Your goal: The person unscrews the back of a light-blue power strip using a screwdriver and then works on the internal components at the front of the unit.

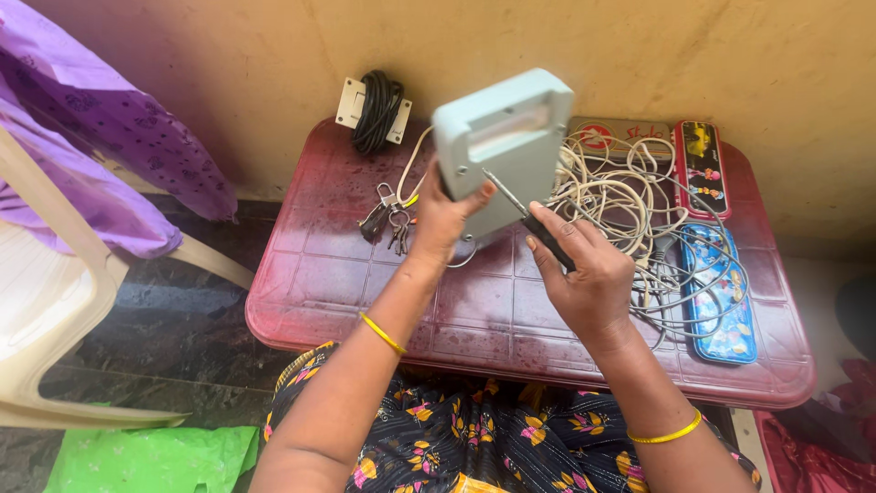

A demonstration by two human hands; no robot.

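- Pale grey box casing (504,146), rounded corners, recessed handle slot, tilted upright above the desk.
- Screwdriver (529,219), dark handle, thin metal shaft, tip against the casing's face.

Both forearms are bare from the elbow down, no sleeves in sight. There's a thin yellow bangle (382,334) round the left wrist, a slim smooth band sitting just below the left hand (444,215). And a matching thin yellow bangle (671,434) on the other arm, further back from the right hand (584,274), riding lower down the forearm. No rings show on the fingers that are visible, and the nails are short and plain. Below the arms, over the lap, comes a dark navy garment (474,438) printed all over with small flowers in yellow and pink, with an orange-yellow edging along its left border.
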